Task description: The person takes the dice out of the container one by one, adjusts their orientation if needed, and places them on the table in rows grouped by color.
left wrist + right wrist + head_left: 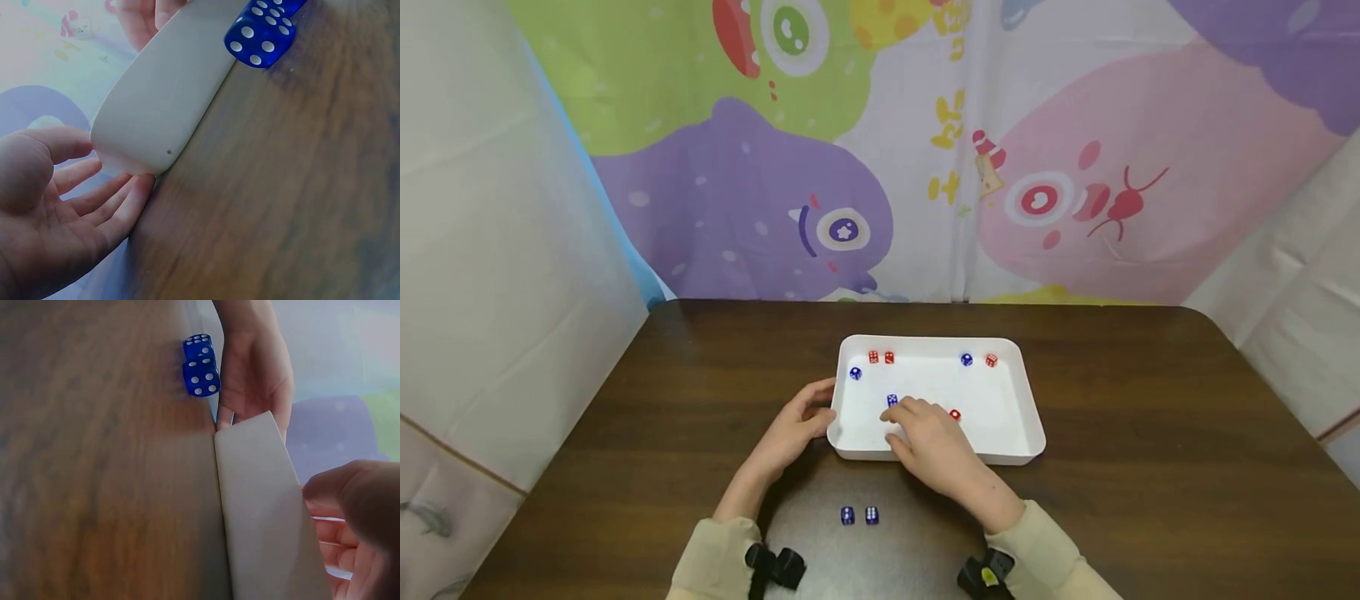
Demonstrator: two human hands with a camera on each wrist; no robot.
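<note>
A shallow white tray (940,454) lies on the table with several dice in it. Against its left side rests my left hand (793,425), fingertips touching the outer wall near the corner, fingers loosely extended. My right hand (936,446) reaches over the near rim into the tray, thumb and index finger apart. Just beyond its fingertips is a blue die (892,400); beside its knuckles lies a red die (955,414). Whatever lies beneath the palm is hidden. Outside the tray, two blue dice (847,516) stand side by side on the table, nearer to me.
At the tray's back left are two red dice (873,357) and a blue die (855,373). A blue die (966,359) and a red die (992,360) lie at its back right. Behind the brown table (1150,400) hangs a cartoon-printed curtain (925,208).
</note>
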